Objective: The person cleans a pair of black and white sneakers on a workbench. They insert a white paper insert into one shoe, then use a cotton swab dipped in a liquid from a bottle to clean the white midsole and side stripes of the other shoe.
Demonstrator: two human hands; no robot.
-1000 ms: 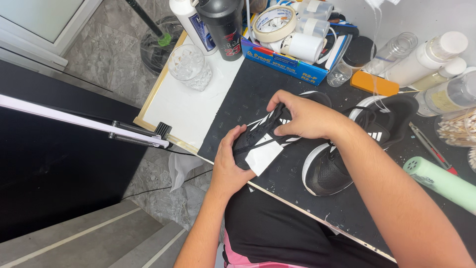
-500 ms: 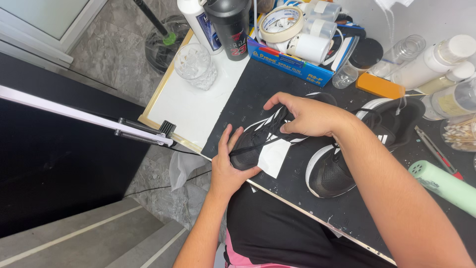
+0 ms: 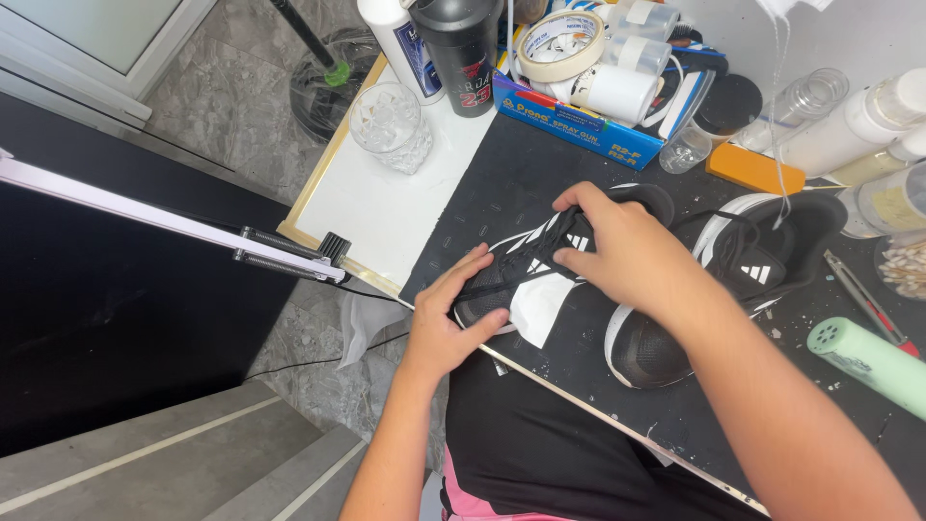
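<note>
Under both hands (image 3: 540,289) — striped black sneaker (image 3: 521,275)

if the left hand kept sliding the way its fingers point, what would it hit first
The left hand points up and right along the black sneaker with white stripes it already grips; going on, it would probably meet the right hand first, though depth is unclear.

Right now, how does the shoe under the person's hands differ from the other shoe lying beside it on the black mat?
The held shoe is gripped at the toe by the left hand and covered at its middle by the right hand; the second shoe lies untouched behind the right forearm. The held shoe rests partly on a white sheet, the second shoe straight on the black mat. Both are black with white stripes.
</note>
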